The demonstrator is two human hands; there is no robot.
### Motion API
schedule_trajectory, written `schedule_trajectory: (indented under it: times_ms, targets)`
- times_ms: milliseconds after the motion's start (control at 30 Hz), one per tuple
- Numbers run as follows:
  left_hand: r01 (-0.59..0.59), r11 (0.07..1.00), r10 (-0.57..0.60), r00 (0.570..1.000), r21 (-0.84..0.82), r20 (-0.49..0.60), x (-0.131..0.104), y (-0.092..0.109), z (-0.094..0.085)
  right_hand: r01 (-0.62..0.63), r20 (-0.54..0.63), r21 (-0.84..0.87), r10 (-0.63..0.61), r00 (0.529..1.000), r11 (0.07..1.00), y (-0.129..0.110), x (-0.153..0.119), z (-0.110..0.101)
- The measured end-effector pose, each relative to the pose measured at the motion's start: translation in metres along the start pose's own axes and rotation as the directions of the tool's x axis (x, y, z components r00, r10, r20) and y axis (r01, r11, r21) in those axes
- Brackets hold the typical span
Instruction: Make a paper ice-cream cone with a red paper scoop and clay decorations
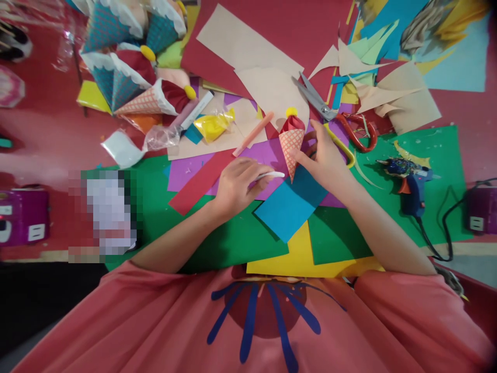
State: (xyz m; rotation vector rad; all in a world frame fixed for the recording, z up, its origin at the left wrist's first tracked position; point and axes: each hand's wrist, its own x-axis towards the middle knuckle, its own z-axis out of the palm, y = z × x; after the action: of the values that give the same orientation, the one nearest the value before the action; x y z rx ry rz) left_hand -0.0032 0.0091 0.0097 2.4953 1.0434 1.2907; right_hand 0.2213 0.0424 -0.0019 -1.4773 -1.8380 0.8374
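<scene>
Two hands, both pinching. Our right hand (pixel 324 158) grips, between thumb and fingers, a small orange-and-white checked cone with a red top and round yellow tip (pixel 292 147). Cone sits just left of that hand, ahead and right of our left hand (pixel 240 186), its point toward us. Left fingertips pinch a thin white strip (pixel 276 175), free end near the cone's point. Partly under our right hand we note a rectangular blue paper sheet (pixel 289 210); beyond that hand, grey-bladed scissors with a red handle loop (pixel 327 111); well to its right, a dark-blue plastic glue gun (pixel 415 194).
</scene>
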Motion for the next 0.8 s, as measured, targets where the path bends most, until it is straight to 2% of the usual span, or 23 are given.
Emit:
schedule_trajectory:
  times_ms: [100, 167, 233, 333, 433, 500, 600, 700, 800]
  targets:
    - [0.010, 1.000, -0.010, 0.999, -0.005, -0.033, -0.001, -0.003, 0.001, 0.018, 0.034, -0.102, -0.014, 0.999, 0.995, -0.011, 0.013, 0.001]
    - [0.013, 1.000, -0.013, 0.998, -0.008, -0.055, -0.001, -0.004, 0.001, -0.010, 0.065, -0.103, 0.016, 0.998, 0.995, -0.018, 0.018, 0.000]
    - [0.008, 1.000, -0.009, 0.997, -0.007, -0.072, 0.000, -0.004, 0.001, -0.035, 0.095, -0.019, 0.036, 0.995, 0.999, -0.023, 0.019, -0.001]
    - [0.009, 1.000, -0.010, 0.996, -0.009, -0.086, 0.001, -0.003, 0.000, -0.076, 0.142, 0.230, 0.044, 0.989, 0.970, -0.028, 0.009, -0.003]
    - [0.042, 0.999, -0.045, 0.995, -0.032, -0.093, 0.001, -0.002, -0.002, -0.208, 0.240, 0.479, 0.100, 0.966, 0.853, -0.035, -0.011, 0.001]
    - [0.053, 0.997, -0.058, 0.994, -0.056, -0.096, 0.000, -0.001, -0.003, -0.281, 0.299, 0.584, 0.120, 0.947, 0.761, -0.038, -0.025, 0.006]
    - [0.034, 0.996, -0.042, 0.995, -0.082, -0.096, 0.001, -0.002, -0.003, -0.336, 0.342, 0.651, 0.131, 0.930, 0.681, -0.038, -0.039, 0.012]
    - [0.004, 0.995, -0.012, 0.997, -0.097, -0.075, 0.001, -0.002, -0.003, -0.358, 0.377, 0.650, 0.125, 0.918, 0.670, -0.035, -0.041, 0.015]
    - [-0.015, 0.994, 0.007, 0.997, -0.105, -0.074, 0.001, -0.003, -0.001, -0.322, 0.367, 0.657, 0.084, 0.926, 0.681, -0.033, -0.039, 0.016]
